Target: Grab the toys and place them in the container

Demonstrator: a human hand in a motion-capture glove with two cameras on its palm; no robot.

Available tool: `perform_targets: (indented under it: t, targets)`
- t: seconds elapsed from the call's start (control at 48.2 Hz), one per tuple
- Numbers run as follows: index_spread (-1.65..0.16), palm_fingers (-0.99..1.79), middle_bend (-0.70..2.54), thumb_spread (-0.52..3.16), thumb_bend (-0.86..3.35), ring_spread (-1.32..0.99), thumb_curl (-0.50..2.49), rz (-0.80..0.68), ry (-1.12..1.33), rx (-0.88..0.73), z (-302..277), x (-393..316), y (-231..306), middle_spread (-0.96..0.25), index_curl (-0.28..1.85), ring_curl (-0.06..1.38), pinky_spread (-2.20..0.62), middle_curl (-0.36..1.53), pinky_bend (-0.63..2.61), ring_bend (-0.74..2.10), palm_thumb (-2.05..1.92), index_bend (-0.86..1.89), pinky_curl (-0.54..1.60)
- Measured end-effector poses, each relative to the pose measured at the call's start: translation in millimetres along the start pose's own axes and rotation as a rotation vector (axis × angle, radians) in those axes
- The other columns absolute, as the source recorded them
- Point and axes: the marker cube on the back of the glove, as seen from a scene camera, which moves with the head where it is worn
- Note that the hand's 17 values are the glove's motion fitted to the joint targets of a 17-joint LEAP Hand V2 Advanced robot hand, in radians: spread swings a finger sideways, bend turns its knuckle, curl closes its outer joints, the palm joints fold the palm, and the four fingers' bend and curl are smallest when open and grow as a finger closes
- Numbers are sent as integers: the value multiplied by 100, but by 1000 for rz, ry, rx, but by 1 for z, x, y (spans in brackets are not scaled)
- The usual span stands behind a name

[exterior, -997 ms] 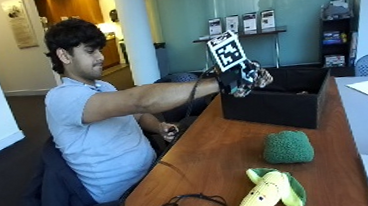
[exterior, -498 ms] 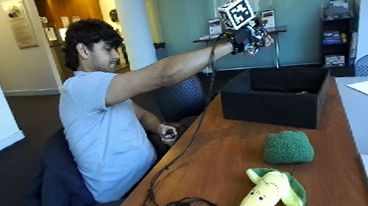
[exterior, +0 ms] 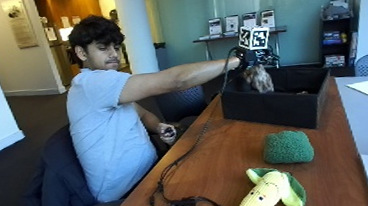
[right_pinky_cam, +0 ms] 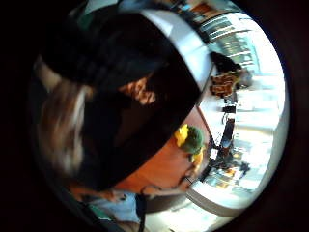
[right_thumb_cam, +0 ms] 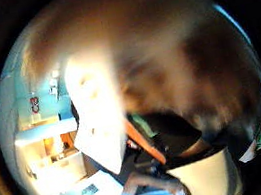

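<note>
- Our gloved right hand [exterior: 254, 59] has come down from its high point half a second ago and now hangs over the black box [exterior: 274, 102] at the surface's far end.
- The fingers are curled round a brown furry toy [exterior: 259, 78], dangling just inside the rim and not yet let go.
- The green toy [exterior: 288, 147] and corn toy [exterior: 267, 194] wait near the near edge.

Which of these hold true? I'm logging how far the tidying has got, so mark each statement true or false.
1. The gloved right hand holds a brown furry toy above the black container. True.
2. The green round plush lies inside the container. False: it lies on the wooden table.
3. The corn plush lies on the table. True.
4. The container stands on the floor. False: it stands on the table.
</note>
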Motion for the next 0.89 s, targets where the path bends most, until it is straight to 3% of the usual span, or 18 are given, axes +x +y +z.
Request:
perform_targets:
  t: [0.021,0.083,0.332,0.623,0.893]
  targets:
    - [-28,-42,64,147,46,-21,24,-7,-15,12,-1,4,3,-8,27,62,-22,63,109,75,-11,27,55]
    - [-29,-43,47,141,35,-18,21,-6,-48,83,-6,13,8,-6,26,52,-15,55,101,52,-15,29,48]
    - [-31,-19,18,129,5,-12,17,140,-66,160,-40,105,61,-5,28,36,-2,43,80,21,-10,20,37]
    - [-32,-14,14,126,-5,-9,19,339,-84,173,-47,243,139,-4,29,31,3,36,75,15,-7,17,35]
    - [-34,-13,14,124,-5,-8,20,513,-96,62,20,312,178,-4,31,27,5,31,73,15,-7,19,35]
